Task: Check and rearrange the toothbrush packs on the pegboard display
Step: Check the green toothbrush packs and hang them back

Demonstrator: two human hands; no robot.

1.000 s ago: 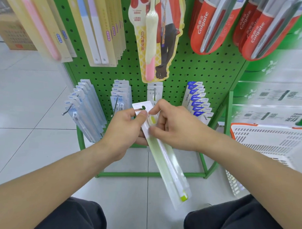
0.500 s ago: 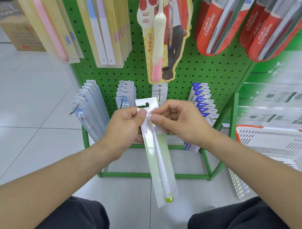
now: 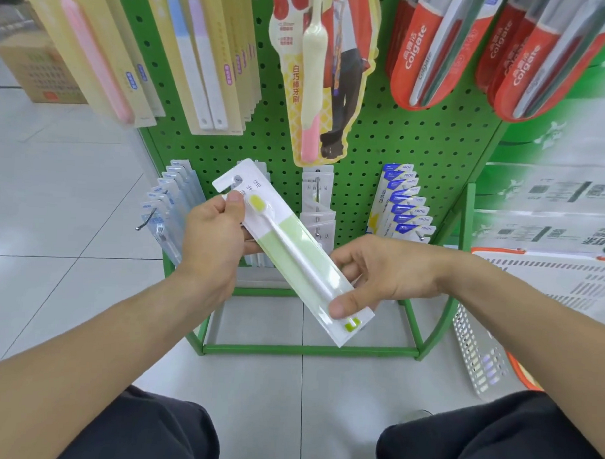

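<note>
Both hands gripped the toothbrush pack [image 3: 293, 253] slantwise: left hand [image 3: 215, 240] pinching its hanger end nearest the pegboard [image 3: 400, 143], right hand [image 3: 381, 276] its foot.

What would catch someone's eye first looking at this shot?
The green toothbrush pack, held slantwise at centre between the left hand near its top and the right hand near its bottom. Behind it stands the bright green pegboard, with red Colgate packs hanging at upper right.

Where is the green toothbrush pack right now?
In the head view, centre frame, the green toothbrush pack lies diagonally off the pegboard, with the left hand holding its top and the right hand its bottom.
</note>
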